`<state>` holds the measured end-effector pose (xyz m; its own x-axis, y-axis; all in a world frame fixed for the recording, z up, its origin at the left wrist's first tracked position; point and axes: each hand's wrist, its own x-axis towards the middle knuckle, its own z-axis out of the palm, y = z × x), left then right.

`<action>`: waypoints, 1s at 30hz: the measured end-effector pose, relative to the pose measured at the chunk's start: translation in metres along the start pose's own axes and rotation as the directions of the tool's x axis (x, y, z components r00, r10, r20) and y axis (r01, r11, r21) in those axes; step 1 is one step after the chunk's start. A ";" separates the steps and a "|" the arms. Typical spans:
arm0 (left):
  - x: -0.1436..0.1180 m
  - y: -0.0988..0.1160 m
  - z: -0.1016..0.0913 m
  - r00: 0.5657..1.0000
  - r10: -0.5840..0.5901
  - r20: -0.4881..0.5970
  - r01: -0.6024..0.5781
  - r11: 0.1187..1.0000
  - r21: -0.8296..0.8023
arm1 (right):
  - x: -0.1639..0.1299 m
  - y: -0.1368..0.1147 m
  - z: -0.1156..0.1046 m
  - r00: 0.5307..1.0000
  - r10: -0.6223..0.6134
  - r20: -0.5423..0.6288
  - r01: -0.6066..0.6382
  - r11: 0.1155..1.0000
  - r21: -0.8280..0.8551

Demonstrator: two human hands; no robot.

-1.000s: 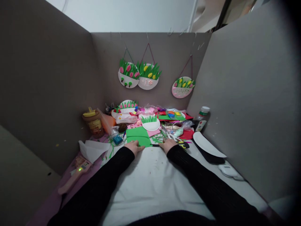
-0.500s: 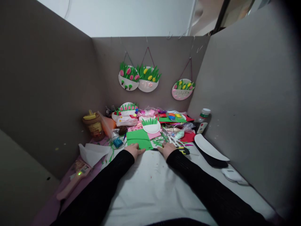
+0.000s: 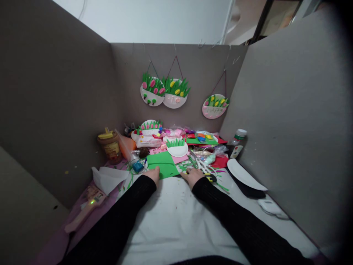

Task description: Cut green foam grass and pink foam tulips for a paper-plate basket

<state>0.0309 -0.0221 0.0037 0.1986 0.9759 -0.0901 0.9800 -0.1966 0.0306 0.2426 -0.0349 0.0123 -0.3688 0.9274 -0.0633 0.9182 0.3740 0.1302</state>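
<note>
A green sheet of craft paper (image 3: 162, 164) with a crease across it lies in front of me. My left hand (image 3: 152, 174) is closed at its lower left corner, thumb uppermost; the fingertips are partly hidden. By the lower right corner rests my right hand (image 3: 193, 177), low on the table, its thumb stretched toward the sheet and the fingers loosely apart. Just beyond that hand are white-handled scissors (image 3: 205, 167) and a yellow-and-black tool (image 3: 211, 177), partly covered. Behind the sheet sits a white paper plate (image 3: 178, 150) with green paper grass.
Green paper scraps (image 3: 223, 188) lie right of my right hand. A brown cup (image 3: 110, 147) and a pink glue gun (image 3: 85, 215) stand and lie at left. At right are a bottle (image 3: 237, 144) and a cut white plate (image 3: 245, 176). Decorated plates (image 3: 176, 99) hang on the back panel.
My left hand has shifted left and its thumb has drawn in from the sheet's edge. The green paper has slid slightly left and nearer. Green scraps now show right of my right hand.
</note>
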 end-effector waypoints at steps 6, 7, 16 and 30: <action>0.004 0.004 0.004 0.997 0.063 -0.048 -0.072 0.969 -0.238 | 0.005 0.013 0.004 1.000 0.024 -0.018 -0.024 1.000 -0.014; 0.005 0.003 0.005 0.991 0.113 -0.068 -0.125 0.964 -0.235 | 0.005 0.013 0.004 1.000 0.026 -0.016 -0.026 1.000 -0.012; 0.006 -0.008 0.011 0.907 0.414 -0.073 -0.420 0.892 -0.165 | 0.002 0.009 -0.001 1.000 0.027 0.002 -0.027 1.000 -0.010; 0.012 -0.010 0.018 0.902 0.431 -0.033 -0.431 0.895 -0.115 | 0.005 0.011 0.005 1.000 0.008 0.003 -0.008 1.000 -0.012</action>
<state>0.0235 -0.0098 -0.0154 0.6007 0.7987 -0.0348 0.7898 -0.5861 0.1810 0.2517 -0.0266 0.0087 -0.3609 0.9303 -0.0651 0.9194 0.3666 0.1426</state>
